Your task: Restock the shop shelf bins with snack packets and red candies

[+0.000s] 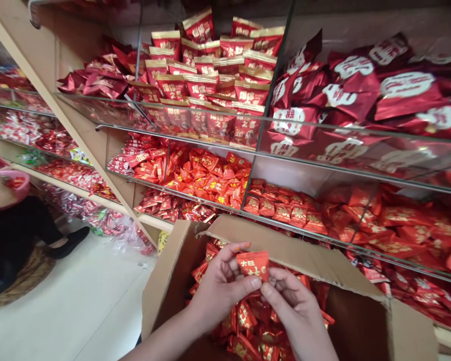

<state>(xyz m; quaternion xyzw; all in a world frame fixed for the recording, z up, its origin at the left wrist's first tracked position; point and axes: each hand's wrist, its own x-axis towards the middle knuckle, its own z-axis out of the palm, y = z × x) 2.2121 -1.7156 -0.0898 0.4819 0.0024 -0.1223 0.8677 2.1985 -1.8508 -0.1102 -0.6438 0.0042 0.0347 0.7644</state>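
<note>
One small red candy packet (258, 264) with gold printing is held up between both hands, its printed face toward me. My left hand (225, 283) pinches it at the lower left, thumb in front. From the lower right, my right hand (295, 303) grips it with thumb and fingers, the fingers partly behind it. Below the hands stands an open cardboard box (169, 265), holding a heap of similar red packets (247, 317). My forearms hide part of the heap.
Glass-fronted shelves rise behind the box. Upright red-and-gold packets (210, 85) fill the top middle, and dark red bags (342, 90) lie at right. Neat rows of red packets (285, 203) sit lower. At left, a seated person's leg (41, 228) and a pink basket (20, 185) show.
</note>
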